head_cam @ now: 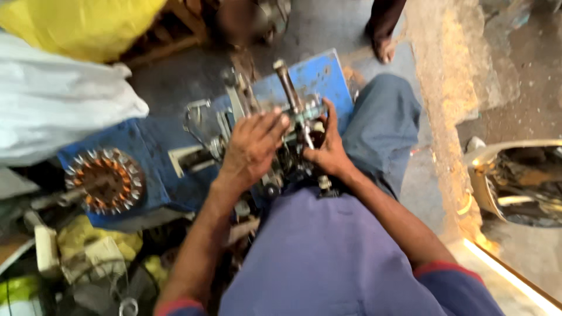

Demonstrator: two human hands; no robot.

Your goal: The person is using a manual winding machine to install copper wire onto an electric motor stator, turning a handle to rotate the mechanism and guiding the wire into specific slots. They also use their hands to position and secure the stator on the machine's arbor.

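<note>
Around the winding machine (pixel 287 126), room is tight: both hands cover its near side. Left of it, a stator (pixel 105 180) sits on the blue board (pixel 146 146), bare between them. Beyond it, a stretch of bare floor (pixel 328 26) and a foot (pixel 383 47).

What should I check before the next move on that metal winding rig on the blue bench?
1. Left hand on the metal rig: ok, palm down, fingers spread over its middle.
2. Right hand on the rig: ok, thumb up along its right side.
3. Grip firm or just resting: cannot tell, the picture is blurred.
4. Upright metal shaft free of fingers: ok, it stands above both hands.
5. Wound stator out of the way: ok, it lies apart at the left of the blue bench.
6. Walkway by the bench: not ok, another person's foot stands close behind it.
</note>
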